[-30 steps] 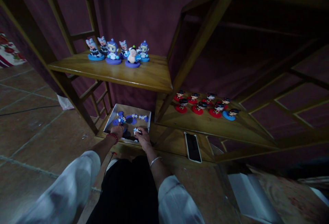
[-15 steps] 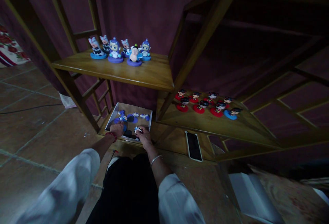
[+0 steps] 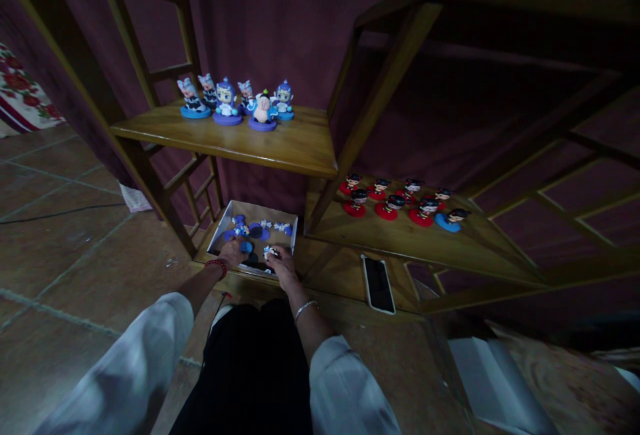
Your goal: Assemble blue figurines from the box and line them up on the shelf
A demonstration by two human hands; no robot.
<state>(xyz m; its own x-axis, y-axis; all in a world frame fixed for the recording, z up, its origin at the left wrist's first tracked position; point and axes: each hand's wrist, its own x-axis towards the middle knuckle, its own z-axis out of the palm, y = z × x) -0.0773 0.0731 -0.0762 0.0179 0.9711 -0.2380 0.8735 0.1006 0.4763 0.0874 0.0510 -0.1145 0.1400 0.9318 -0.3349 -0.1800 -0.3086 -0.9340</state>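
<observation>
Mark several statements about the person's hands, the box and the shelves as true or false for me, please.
1. The right hand holds a small figurine at the box. True.
2. The left hand rests on the phone. False: the left hand is at the box, close to a blue disc; the phone lies to the right of the box.
3. Six figurines stand on the upper left shelf. True.
4. Every figurine on the right shelf has a red base. False: on the right shelf, the front-right one has a blue base.
5. A red bracelet is on the left wrist. True.
</observation>
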